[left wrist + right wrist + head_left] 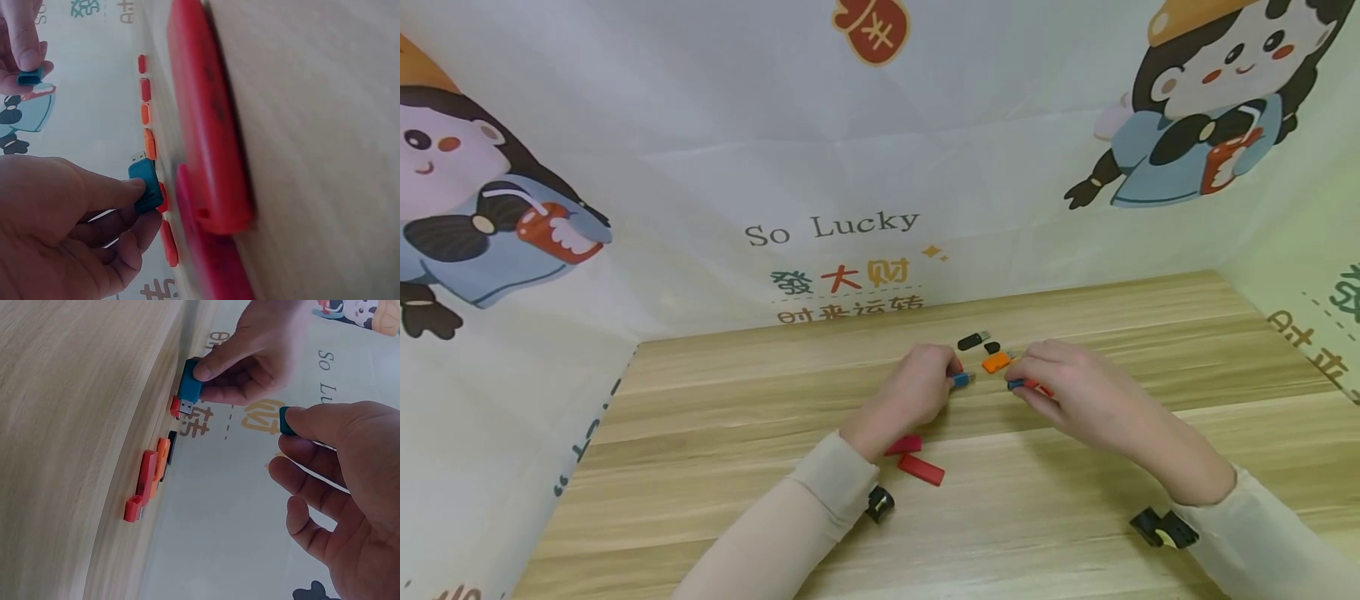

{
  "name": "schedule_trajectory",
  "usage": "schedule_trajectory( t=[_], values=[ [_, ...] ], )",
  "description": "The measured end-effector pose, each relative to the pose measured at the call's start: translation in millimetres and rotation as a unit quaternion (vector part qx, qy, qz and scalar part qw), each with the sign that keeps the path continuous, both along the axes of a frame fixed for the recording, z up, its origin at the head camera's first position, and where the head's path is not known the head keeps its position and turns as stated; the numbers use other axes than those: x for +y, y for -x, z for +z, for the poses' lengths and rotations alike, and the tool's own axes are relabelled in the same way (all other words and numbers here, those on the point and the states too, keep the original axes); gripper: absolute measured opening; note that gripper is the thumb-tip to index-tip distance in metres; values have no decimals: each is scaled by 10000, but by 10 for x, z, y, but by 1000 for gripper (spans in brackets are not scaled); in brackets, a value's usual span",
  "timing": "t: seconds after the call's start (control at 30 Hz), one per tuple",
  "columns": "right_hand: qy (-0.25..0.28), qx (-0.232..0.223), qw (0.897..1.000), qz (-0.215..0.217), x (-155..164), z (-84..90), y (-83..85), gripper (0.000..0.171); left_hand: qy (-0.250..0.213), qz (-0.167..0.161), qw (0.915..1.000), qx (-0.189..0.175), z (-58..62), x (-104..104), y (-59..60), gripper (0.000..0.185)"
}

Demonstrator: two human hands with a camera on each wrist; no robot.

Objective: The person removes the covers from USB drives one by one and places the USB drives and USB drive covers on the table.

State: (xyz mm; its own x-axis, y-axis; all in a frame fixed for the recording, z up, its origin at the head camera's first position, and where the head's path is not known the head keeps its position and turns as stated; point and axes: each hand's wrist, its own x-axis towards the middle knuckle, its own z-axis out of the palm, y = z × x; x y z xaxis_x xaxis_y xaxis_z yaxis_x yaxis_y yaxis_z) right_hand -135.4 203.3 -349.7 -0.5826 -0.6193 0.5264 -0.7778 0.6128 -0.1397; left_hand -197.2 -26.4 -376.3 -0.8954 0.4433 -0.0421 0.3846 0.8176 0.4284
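My left hand point(917, 390) pinches a blue USB flash drive point(147, 187) between thumb and fingers, its metal plug bare and turned toward the right hand. A small blue cap point(286, 420) is pinched between thumb and forefinger of my right hand point(1086, 392). Drive and cap are a short gap apart, both raised over the table in the wrist views. Beyond the hands lie an orange flash drive point(996, 362), a black flash drive point(973, 341) and its small black cap point(992, 347). A red flash drive point(145, 475) is partly hidden by my right hand in the head view.
Two long red pieces, one red point(921, 468) and one pinkish point(906, 445), lie beside my left wrist. The wooden table point(730, 467) meets a white printed cloth point(700, 167) at the back. Black wrist cameras sit at both cuffs.
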Motion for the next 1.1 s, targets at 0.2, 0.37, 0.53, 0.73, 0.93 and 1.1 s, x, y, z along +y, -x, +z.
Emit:
schedule_trajectory(
  t=[0.2,0.37,0.53,0.73,0.93,1.1],
  values=[
    [-10,73,10000,27,3,-17,-1,23,122,-22,9999,19,-41,0,33,5],
    [-13,39,10000,17,3,-34,6,21,117,-7,9999,-62,-52,5,49,4],
    [5,33,10000,37,-1,-39,12,21,143,-17,9998,-101,-52,29,65,5],
    [-59,-55,10000,-5,-17,-44,10,21,102,-32,9999,-118,-50,50,65,9],
    [-65,-102,9999,7,-26,-42,9,21,92,37,9998,-171,-66,59,66,9],
    [-66,-119,9999,20,-28,-35,12,21,110,70,9997,-221,-70,67,75,9]
  ],
)
